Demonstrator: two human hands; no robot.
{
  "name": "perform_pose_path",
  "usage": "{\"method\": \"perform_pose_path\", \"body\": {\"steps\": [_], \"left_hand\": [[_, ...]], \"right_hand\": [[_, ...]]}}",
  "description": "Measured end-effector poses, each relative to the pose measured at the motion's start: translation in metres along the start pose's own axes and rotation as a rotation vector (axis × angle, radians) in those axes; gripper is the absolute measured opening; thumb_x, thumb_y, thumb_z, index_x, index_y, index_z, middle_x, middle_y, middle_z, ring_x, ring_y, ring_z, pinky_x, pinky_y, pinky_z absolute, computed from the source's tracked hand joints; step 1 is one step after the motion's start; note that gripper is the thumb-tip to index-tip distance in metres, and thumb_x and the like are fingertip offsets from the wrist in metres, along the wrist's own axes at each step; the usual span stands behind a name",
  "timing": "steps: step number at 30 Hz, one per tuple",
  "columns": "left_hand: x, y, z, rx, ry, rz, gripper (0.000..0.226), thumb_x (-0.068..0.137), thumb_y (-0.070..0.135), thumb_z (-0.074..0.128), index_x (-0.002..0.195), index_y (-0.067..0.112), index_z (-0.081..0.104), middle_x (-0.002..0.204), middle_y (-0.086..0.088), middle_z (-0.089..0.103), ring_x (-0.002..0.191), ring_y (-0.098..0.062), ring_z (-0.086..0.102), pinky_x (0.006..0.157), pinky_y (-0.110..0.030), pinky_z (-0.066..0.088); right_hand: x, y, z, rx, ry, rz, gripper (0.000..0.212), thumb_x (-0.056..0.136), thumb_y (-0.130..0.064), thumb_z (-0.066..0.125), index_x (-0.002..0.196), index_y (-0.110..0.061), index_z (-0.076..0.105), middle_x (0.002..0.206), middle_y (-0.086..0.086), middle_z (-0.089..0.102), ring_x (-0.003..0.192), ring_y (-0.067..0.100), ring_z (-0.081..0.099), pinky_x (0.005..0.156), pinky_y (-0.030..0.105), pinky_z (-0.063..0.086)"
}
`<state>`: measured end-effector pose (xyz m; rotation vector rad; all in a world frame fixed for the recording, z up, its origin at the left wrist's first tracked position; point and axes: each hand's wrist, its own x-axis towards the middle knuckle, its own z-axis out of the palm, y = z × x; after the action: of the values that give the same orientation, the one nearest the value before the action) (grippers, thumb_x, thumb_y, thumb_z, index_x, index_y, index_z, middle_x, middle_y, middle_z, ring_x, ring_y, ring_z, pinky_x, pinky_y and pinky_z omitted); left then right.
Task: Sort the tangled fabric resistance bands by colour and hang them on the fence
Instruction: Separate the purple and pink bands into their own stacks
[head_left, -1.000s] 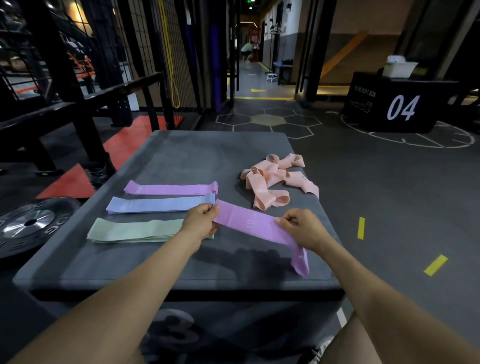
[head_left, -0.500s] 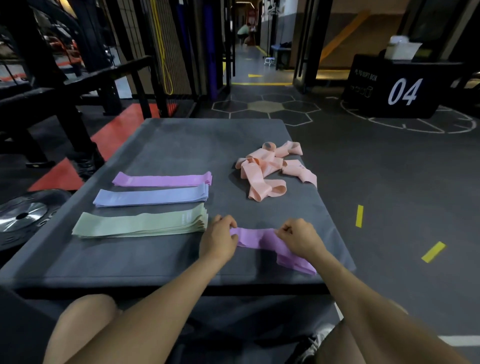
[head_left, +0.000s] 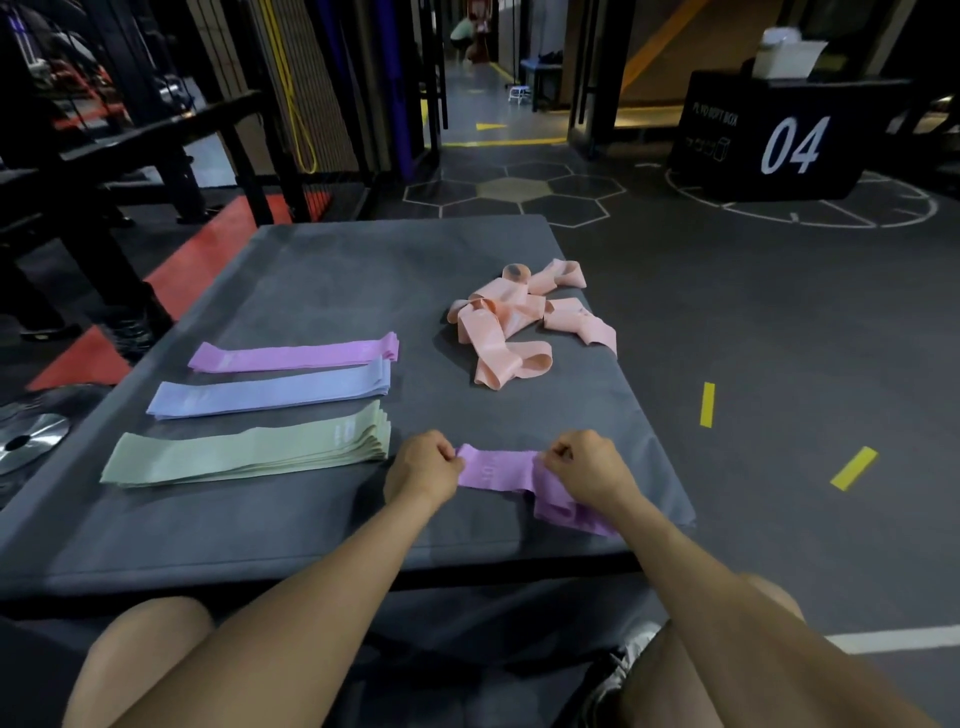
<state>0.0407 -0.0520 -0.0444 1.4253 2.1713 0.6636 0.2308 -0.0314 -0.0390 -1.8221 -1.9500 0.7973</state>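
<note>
Left hand (head_left: 422, 468): pinching the near end of a pink-violet band (head_left: 496, 469); holds it taut for flattening, I'd judge
Right hand (head_left: 584, 466): fingers curled, pinching the same band further along; its tail trails toward the worktop (head_left: 322, 270) edge
Sorted stacks: pink-violet pile (head_left: 293, 355), lilac-blue pile (head_left: 270, 394), pale green pile (head_left: 249, 451); laid parallel, one colour each, likely ready for hanging
Peach bands (head_left: 519, 322): a tangled heap, apart from the stacks; probably next
Fence: none hung yet
Writing: "04" on black box (head_left: 769, 135); small print on the bands unreadable
</note>
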Motion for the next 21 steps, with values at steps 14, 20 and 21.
{"method": "perform_pose_path", "body": {"steps": [14,20,21], "left_hand": [[0.015,0.019,-0.096,-0.38,0.105,-0.005,0.031,0.088,0.009,0.05,0.063,0.017,0.033,0.062,-0.002,0.038,0.068,-0.022,0.037,0.074,-0.036,0.046],[0.01,0.013,-0.122,-0.508,0.213,-0.062,0.027,0.088,0.011,0.055,0.064,0.017,0.043,0.074,-0.005,0.049,0.075,-0.025,0.045,0.079,-0.038,0.05],[0.009,0.012,-0.124,-0.509,0.234,-0.067,0.027,0.087,0.009,0.054,0.063,0.017,0.044,0.078,-0.005,0.051,0.077,-0.025,0.046,0.078,-0.035,0.049]], "right_hand": [[-0.006,-0.034,-0.041,0.121,0.088,-0.125,0.04,0.092,-0.035,0.055,0.066,-0.006,0.05,0.062,0.003,0.047,0.059,0.018,0.039,0.052,0.028,0.03],[-0.021,-0.048,-0.045,0.11,-0.049,-0.186,0.041,0.082,-0.046,0.066,0.067,-0.009,0.056,0.063,0.001,0.05,0.06,0.015,0.041,0.053,0.026,0.032],[-0.023,-0.047,-0.044,0.114,-0.082,-0.179,0.041,0.078,-0.046,0.07,0.065,-0.012,0.051,0.062,-0.001,0.046,0.059,0.014,0.039,0.052,0.026,0.03]]}}
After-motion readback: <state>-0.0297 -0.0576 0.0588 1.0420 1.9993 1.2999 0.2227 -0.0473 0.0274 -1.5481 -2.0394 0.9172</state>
